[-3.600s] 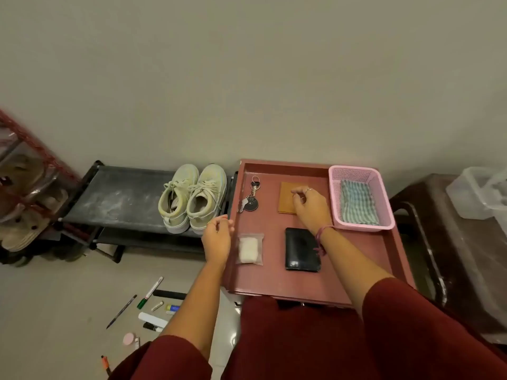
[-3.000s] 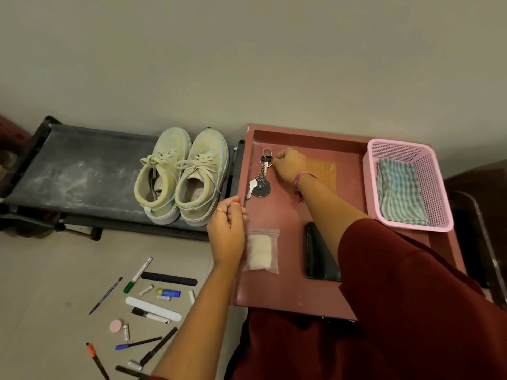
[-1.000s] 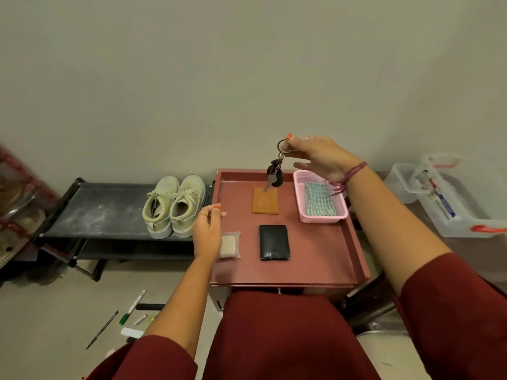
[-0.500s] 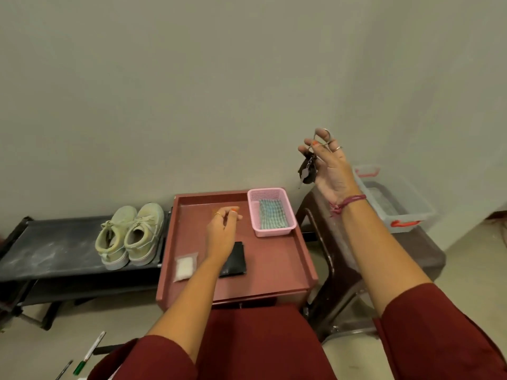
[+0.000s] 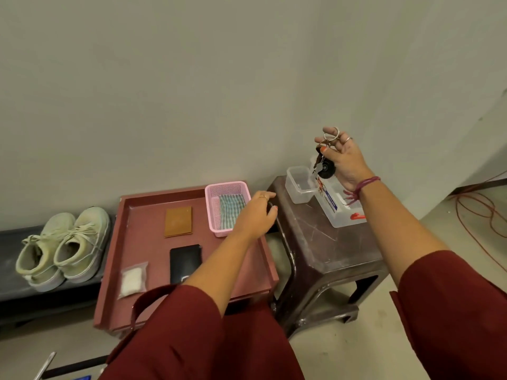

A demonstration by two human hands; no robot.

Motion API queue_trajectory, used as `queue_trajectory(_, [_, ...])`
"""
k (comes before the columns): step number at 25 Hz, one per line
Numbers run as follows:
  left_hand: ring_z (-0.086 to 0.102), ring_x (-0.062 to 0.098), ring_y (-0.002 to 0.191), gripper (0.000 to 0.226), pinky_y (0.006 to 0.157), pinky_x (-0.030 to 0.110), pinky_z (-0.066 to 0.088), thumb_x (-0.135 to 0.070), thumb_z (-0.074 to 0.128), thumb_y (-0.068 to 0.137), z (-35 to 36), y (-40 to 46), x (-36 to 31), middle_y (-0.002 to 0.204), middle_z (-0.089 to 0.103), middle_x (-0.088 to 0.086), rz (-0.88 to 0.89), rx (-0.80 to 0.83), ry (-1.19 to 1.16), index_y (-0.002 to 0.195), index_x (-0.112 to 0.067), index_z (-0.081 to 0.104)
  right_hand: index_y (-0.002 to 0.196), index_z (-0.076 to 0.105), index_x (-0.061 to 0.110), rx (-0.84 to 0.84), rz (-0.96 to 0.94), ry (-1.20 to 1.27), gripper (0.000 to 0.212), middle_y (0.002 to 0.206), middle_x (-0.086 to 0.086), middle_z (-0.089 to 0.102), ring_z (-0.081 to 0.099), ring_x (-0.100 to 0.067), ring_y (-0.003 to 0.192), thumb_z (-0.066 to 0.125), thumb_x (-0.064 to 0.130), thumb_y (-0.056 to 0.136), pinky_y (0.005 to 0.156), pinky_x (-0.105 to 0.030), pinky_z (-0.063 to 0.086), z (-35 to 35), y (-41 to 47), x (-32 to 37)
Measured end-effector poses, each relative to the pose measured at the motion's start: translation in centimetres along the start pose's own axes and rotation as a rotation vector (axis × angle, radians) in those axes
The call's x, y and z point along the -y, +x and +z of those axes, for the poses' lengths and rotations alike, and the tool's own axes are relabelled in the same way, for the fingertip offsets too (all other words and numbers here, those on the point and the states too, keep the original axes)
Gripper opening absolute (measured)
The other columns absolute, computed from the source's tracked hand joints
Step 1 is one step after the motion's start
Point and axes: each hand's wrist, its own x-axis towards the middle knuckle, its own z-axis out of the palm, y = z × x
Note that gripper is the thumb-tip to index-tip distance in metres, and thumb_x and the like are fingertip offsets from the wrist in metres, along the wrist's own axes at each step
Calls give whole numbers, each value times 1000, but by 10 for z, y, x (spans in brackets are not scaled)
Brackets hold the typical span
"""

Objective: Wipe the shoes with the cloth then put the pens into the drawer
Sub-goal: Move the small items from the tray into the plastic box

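Inside pink basket point(image 5: 213, 212): checked cloth point(image 5: 231, 208)

Shoes point(image 5: 61, 248) left of tray point(image 5: 131, 242); stool point(image 5: 323, 253) to its right.

Two shoes point(image 5: 63, 249). One cloth point(image 5: 230, 208), one pink basket point(image 5: 211, 212). One brown card holder point(image 5: 178, 222), one black wallet point(image 5: 185, 261), one small plastic bag point(image 5: 133, 279). One key bunch point(image 5: 323, 165). Two clear plastic boxes point(image 5: 299, 185). Two hands point(image 5: 347, 161).
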Motion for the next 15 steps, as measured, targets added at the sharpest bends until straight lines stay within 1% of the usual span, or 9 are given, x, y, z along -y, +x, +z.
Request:
queue_trajectory(2, [30,20,142,59,115,36,27,-23,48,96,17,20,-2,157,24,7,31,124,107,150,-10,27,110,54,23,-22,18,-49,39,104,-1,63,59,-10,100,47,-10,92,93,-25,48,-8,13,-16])
queue_trajectory(3, [22,20,145,64,118,39,22,-24,48,96,25,30,-2,160,16,6,53,175,177,152,-11,20,109,54,24,-28,28,-66,39,104,-1,63,59,-10,101,46,-11,91,92,-24,48,-12,20,-25])
queue_trajectory(4, [15,20,147,67,119,43,18,-26,48,97,33,40,-2,162,10,5,74,215,249,154,-12,15,108,54,23,-28,39,-78,39,104,-1,63,59,-10,101,46,-11,91,91,-23,49,-14,27,-34])
queue_trajectory(6, [9,21,149,71,118,47,12,-30,47,97,48,56,0,162,4,4,105,254,346,154,-13,9,110,54,20,-22,50,-109,38,104,-1,62,59,-9,103,46,-12,91,88,-20,49,-16,40,-49])
queue_trajectory(9, [8,23,149,73,118,49,10,-31,47,97,61,77,10,162,2,5,110,247,356,154,-13,7,116,50,12,-30,49,-174,37,106,-3,58,59,-7,101,44,-14,90,85,-16,50,-14,63,-73])
queue_trajectory(12, [10,22,149,68,119,48,13,-32,45,98,70,92,20,162,2,4,104,223,244,154,-16,9,114,51,11,-5,67,-297,37,104,-5,56,58,-8,97,44,-15,89,80,-15,51,-9,82,-96])
queue_trajectory(14, [13,22,148,63,119,48,16,-33,44,99,76,99,24,162,5,4,120,175,201,154,-18,15,114,53,8,43,112,-426,35,98,-5,56,58,-9,91,46,-14,89,78,-12,51,-6,92,-112])
queue_trajectory(15, [14,22,148,61,118,48,17,-34,43,100,79,102,26,162,7,5,134,148,205,153,-18,19,113,53,7,67,145,-474,34,91,-4,56,57,-9,85,45,-15,89,73,-9,50,-6,95,-120])
